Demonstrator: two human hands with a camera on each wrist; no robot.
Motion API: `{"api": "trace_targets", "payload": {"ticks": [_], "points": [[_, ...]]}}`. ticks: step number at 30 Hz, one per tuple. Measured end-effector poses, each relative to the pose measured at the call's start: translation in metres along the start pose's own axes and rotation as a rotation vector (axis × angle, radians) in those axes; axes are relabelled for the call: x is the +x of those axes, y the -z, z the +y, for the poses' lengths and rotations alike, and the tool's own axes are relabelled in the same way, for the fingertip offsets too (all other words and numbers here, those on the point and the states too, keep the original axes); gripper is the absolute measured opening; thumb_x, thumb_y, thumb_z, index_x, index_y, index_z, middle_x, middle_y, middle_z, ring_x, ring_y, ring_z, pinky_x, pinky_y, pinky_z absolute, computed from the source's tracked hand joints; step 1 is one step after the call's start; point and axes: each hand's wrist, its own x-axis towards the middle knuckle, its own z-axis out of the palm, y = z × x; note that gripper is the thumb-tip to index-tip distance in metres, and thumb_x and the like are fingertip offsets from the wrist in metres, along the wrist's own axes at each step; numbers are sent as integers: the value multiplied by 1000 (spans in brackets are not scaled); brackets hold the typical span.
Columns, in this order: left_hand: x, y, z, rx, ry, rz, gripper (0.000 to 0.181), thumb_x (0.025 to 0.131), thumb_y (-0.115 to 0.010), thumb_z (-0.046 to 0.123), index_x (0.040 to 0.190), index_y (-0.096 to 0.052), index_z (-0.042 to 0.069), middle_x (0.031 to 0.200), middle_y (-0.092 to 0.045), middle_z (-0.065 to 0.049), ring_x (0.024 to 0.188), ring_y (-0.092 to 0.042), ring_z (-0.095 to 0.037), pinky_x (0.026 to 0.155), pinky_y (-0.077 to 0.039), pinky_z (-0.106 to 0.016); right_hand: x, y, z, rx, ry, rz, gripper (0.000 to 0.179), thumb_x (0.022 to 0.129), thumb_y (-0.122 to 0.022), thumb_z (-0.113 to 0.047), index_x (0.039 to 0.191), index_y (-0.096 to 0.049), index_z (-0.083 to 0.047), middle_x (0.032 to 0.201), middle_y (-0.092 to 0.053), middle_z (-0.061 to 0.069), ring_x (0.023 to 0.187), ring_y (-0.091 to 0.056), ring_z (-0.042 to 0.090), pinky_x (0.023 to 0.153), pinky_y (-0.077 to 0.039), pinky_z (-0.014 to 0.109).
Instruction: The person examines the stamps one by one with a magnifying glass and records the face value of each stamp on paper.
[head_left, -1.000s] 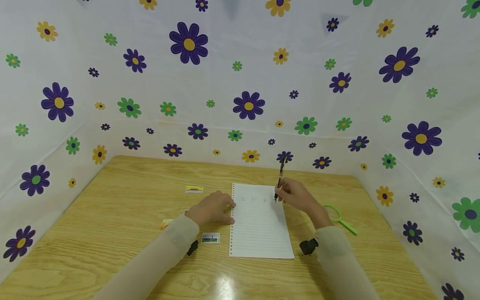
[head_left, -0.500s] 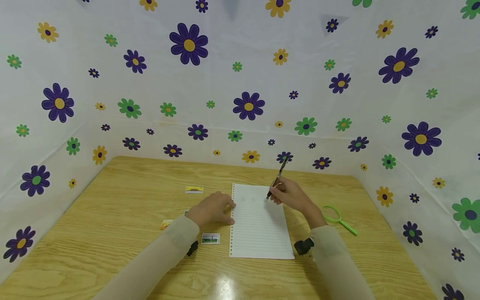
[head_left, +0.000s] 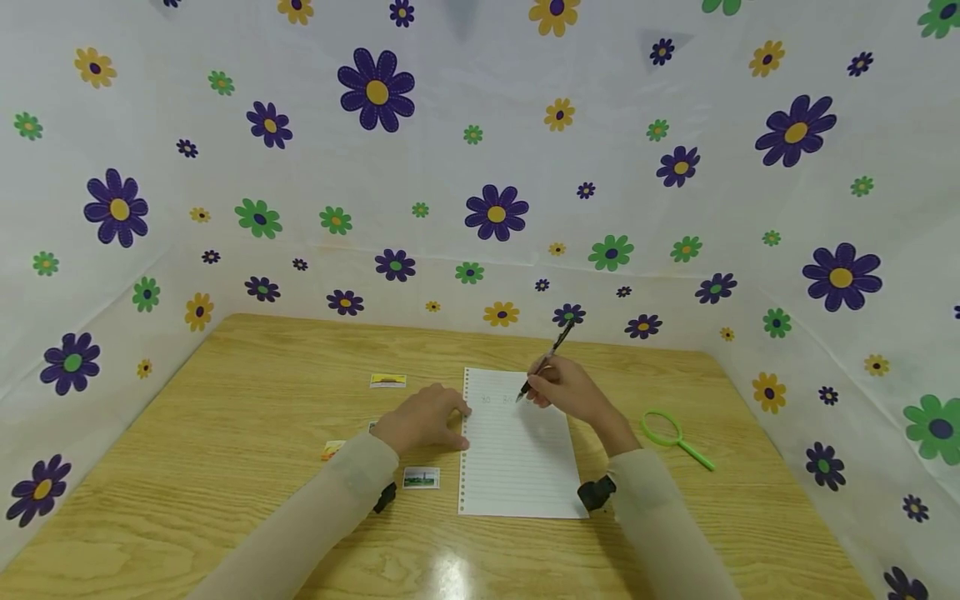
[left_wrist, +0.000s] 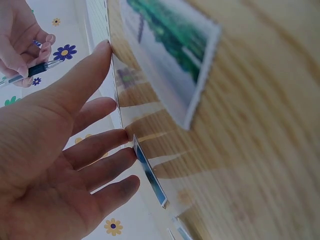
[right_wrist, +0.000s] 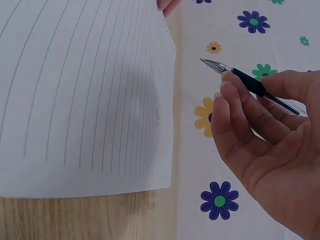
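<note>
A ruled sheet of paper (head_left: 517, 467) with punched holes along its left edge lies on the table. My left hand (head_left: 420, 419) rests at that edge, thumb and fingertips spread, holding nothing. My right hand (head_left: 572, 390) pinches a pen (right_wrist: 250, 82) with a clear tip and dark grip, slanted over the sheet's upper part. In the right wrist view the tip is lifted off the paper. Small pencil-grey figures stand near the top of the sheet. Beside my left wrist lies a landscape stamp (head_left: 422, 477); another stamp (left_wrist: 150, 172) shows beyond my left fingers in the left wrist view.
A yellow stamp (head_left: 387, 381) lies farther back, and an orange one (head_left: 332, 450) is partly covered by the left sleeve. A green magnifying glass (head_left: 697, 455) lies right of the right forearm. Flower-printed white cloth (head_left: 420, 333) encloses the wooden table at back and sides.
My right hand has moved left across the top of the sheet with the pen, its tip passing over the third figure towards the second. My left hand has stayed in place.
</note>
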Motion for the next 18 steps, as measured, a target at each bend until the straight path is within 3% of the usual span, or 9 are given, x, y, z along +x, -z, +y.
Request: {"api": "trace_targets", "payload": {"ticks": [3, 10, 18], "points": [[0, 0, 0, 7, 1, 1, 49, 84, -86, 31, 128, -73, 14, 134, -67, -4, 127, -57, -27, 113, -47, -48, 1, -3, -1, 3, 10, -8, 23, 105, -56, -8, 117, -60, 11, 94, -73, 26, 83, -71, 37, 76, -64, 47], [1, -1, 0, 28, 11, 2, 50, 84, -86, 34, 128, -73, 15, 135, -67, -4, 127, -57, -27, 113, -47, -47, 4, -10, -1, -3, 4, -38, 21, 105, -56, -8, 114, -62, 9, 94, -73, 23, 79, -69, 20, 73, -64, 33], [2, -1, -1, 30, 7, 7, 50, 84, -86, 35, 128, -73, 14, 133, -68, -4, 127, -58, -26, 114, -47, -46, 7, -19, 1, -36, -21, -50, 19, 101, -60, -9, 108, -66, 8, 88, -74, 21, 75, -70, 17, 75, -65, 40]]}}
